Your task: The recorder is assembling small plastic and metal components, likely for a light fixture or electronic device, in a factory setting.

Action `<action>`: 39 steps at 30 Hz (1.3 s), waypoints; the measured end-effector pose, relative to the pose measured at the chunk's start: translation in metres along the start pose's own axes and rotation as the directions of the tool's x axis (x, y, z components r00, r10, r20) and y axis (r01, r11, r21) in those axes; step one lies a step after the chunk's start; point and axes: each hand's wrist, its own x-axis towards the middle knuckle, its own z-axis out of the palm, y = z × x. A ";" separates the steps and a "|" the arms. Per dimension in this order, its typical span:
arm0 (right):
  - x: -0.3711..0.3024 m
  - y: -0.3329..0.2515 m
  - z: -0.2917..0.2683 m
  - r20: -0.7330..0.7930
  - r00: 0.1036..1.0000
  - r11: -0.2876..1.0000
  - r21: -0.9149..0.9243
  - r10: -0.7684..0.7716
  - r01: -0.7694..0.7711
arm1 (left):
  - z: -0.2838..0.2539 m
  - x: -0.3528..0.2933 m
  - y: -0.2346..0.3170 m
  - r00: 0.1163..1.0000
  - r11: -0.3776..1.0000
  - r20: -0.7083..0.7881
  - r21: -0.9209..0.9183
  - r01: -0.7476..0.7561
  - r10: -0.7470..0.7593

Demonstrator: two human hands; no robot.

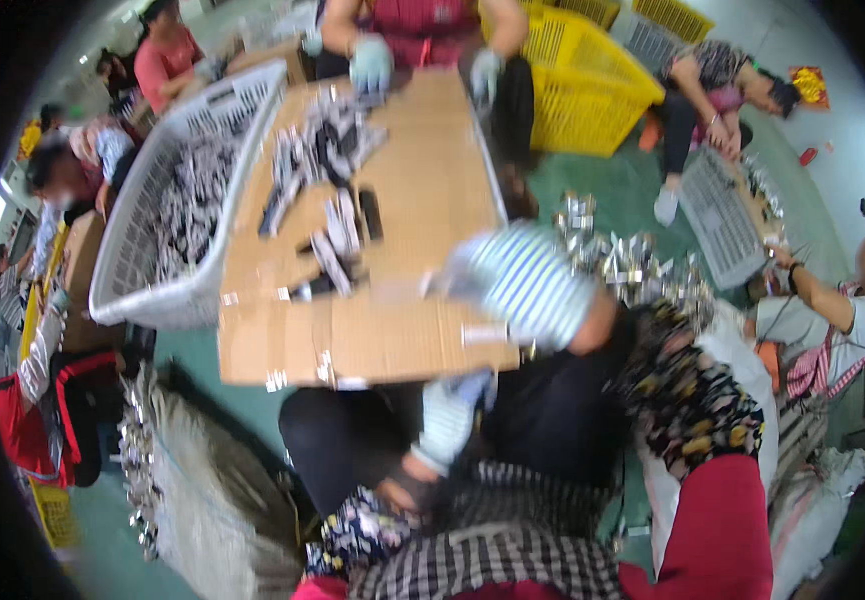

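My right hand (533,285), in a blue-and-white striped glove, is over the near right part of a cardboard sheet (433,150). It is smeared by motion, so its fingers and anything in them cannot be made out. Below the sheet's near edge, above my lap, is my left hand (448,420) in a similar glove. Its fingertips are blurred by the cardboard edge, and whether they hold anything is unclear. Loose grey and black flat strips (333,250) lie to the left of my right hand. A larger heap of such strips (328,140) is farther up the sheet.
A pale plastic basket (118,270) full of strips stands left of the sheet. Shiny metal pieces (643,265) are piled at right. Across from me sits a co-worker with gloved hands (371,65). A yellow basket (583,110) and a woven sack (203,480) stand nearby.
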 end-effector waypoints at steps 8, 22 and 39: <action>-0.100 0.039 0.049 0.148 0.638 0.271 0.816 0.755 -0.510 | 0.004 0.001 0.000 0.991 0.955 0.029 -0.262 0.137 -0.134; -0.096 0.036 0.078 0.328 0.610 0.156 0.781 0.721 -0.604 | 0.001 -0.005 -0.001 0.990 0.974 0.025 -0.176 0.140 -0.137; -0.082 0.042 0.074 0.238 0.698 0.477 0.582 0.675 -0.659 | -0.001 -0.004 -0.002 0.992 0.973 0.024 -0.194 0.123 -0.120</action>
